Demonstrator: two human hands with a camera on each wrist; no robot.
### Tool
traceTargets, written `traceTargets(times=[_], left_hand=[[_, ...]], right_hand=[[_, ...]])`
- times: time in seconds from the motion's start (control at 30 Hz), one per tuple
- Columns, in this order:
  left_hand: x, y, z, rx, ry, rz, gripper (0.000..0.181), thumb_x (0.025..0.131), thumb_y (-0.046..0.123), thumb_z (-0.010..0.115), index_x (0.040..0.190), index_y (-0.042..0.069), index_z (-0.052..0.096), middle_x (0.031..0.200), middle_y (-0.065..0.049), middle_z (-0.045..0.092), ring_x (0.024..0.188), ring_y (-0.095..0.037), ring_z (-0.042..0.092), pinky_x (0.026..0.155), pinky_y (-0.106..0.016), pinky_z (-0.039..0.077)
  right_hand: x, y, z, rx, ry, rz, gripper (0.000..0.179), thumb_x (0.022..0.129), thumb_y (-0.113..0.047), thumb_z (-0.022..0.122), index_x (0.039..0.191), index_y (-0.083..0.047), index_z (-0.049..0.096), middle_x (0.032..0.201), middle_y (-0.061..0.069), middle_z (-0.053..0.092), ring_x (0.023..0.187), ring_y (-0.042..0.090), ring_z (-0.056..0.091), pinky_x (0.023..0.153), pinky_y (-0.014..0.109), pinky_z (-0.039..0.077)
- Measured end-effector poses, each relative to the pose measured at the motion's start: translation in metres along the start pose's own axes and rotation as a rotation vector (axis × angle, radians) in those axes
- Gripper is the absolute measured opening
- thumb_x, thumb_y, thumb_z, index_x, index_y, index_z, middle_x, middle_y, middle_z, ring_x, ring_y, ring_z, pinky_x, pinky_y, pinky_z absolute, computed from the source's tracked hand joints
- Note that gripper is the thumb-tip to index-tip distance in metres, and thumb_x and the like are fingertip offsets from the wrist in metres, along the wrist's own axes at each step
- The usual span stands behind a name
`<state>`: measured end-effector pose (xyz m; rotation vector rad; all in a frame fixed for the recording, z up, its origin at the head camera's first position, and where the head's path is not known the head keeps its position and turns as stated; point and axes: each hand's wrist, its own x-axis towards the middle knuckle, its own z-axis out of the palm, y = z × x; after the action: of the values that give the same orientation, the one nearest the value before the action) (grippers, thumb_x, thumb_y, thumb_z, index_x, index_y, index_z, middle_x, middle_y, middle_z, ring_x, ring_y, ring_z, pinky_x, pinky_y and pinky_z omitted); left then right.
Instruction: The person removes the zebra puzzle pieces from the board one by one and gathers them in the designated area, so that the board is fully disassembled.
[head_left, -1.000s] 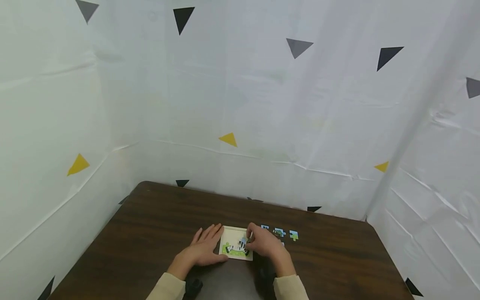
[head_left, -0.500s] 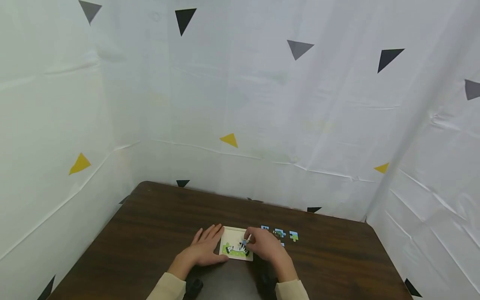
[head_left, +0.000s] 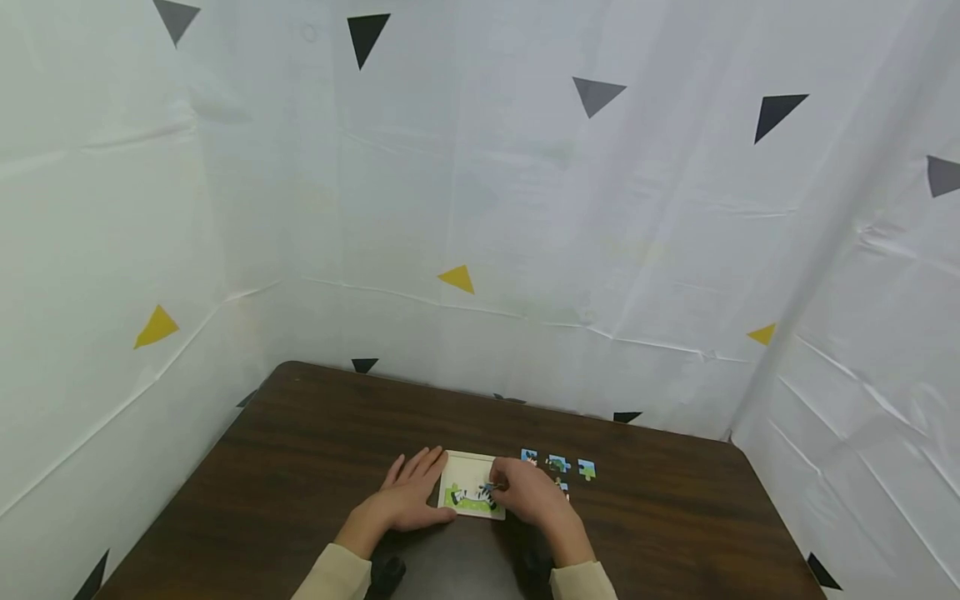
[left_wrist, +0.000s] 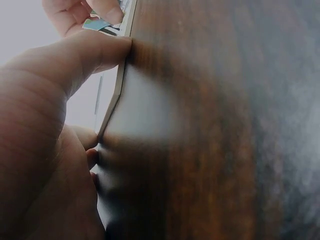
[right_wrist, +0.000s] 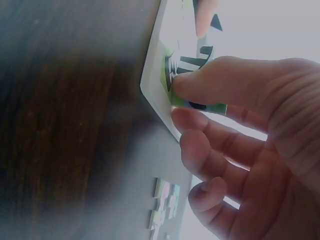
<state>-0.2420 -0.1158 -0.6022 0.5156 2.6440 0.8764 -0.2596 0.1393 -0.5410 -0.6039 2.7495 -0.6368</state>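
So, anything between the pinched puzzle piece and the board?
Nothing visible: the right hand holds the puzzle piece over the board; the left hand rests along its left edge. The right hand hides the spot directly beneath.

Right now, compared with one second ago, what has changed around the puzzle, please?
The right hand has shifted slightly toward the person, uncovering more of the loose jigsaw pieces. Nothing was visibly let go or newly taken: it still pinches a partly blue jigsaw piece over the right side of the zebra puzzle tray. The left hand stays at the tray's left edge, and the tray stayed in place.
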Motion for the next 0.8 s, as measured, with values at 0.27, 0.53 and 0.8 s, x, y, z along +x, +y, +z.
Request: traceTargets(times=[0.27, 0.53, 0.8], left_hand=[[0.001, 0.002, -0.001, 0.011, 0.007, 0.003, 0.112, 0.093, 0.076, 0.066, 0.174, 0.015, 0.019, 0.182, -0.008, 0.015, 0.17, -0.035, 0.01, 0.132, -0.069, 0.0], [-0.002, 0.006, -0.002, 0.013, 0.018, -0.002, 0.111, 0.094, 0.074, 0.066, 0.175, 0.016, 0.018, 0.183, -0.008, 0.014, 0.169, -0.037, 0.009, 0.131, -0.069, -0.001], [0.003, 0.001, 0.003, 0.021, 0.012, -0.028, 0.112, 0.093, 0.074, 0.067, 0.175, 0.016, 0.018, 0.183, -0.006, 0.013, 0.17, -0.033, 0.008, 0.133, -0.065, -0.002]], right_hand=[[-0.003, -0.002, 0.0, -0.055, 0.055, 0.004, 0.004, 0.097, -0.014, 0.079, 0.098, -0.015, 0.076, 0.093, -0.004, 0.07, 0.077, 0.011, 0.058, 0.071, 0.038, 0.054], [-0.015, 0.012, -0.007, -0.127, 0.206, -0.098, 0.017, 0.102, -0.014, 0.074, 0.114, -0.012, 0.086, 0.091, -0.004, 0.07, 0.078, 0.012, 0.06, 0.067, 0.031, 0.051], [-0.038, 0.025, -0.02, -0.06, 0.15, -0.063, 0.032, 0.108, -0.006, 0.06, 0.137, 0.002, 0.072, 0.099, 0.003, 0.061, 0.079, 0.013, 0.05, 0.066, 0.03, 0.042]])
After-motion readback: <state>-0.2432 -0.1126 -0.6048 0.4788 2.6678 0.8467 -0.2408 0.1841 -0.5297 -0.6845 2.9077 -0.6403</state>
